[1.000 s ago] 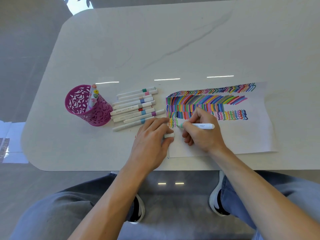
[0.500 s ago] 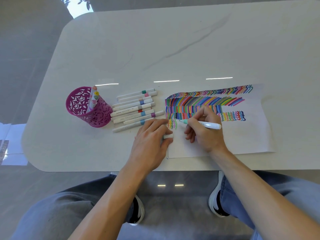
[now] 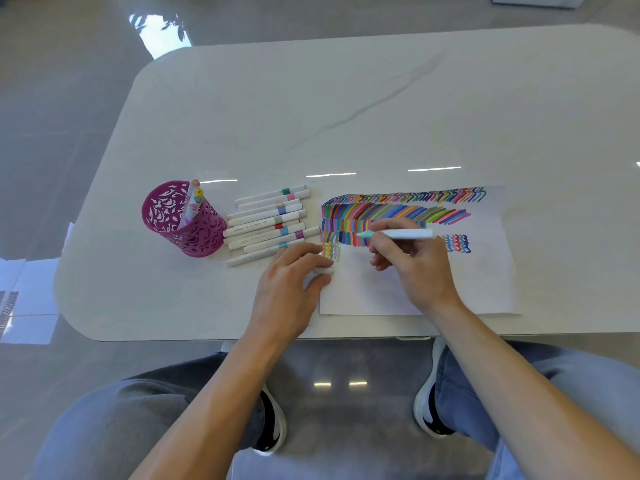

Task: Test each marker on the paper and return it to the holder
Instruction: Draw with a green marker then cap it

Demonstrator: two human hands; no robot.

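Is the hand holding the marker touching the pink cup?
Apart. The head view shows the right hand, holding a marker, over the paper, with loose markers lying between it and the pink holder.

A white table [image 3: 346,98] with rounded corners and a thin grey vein [image 3: 363,109] stands on a glossy grey floor [image 3: 52,98]. White sheets [image 3: 27,306] lie on the floor at the left. Below the table's near edge are grey-blue trousers [image 3: 121,427] and two black-and-white shoes [image 3: 273,424].
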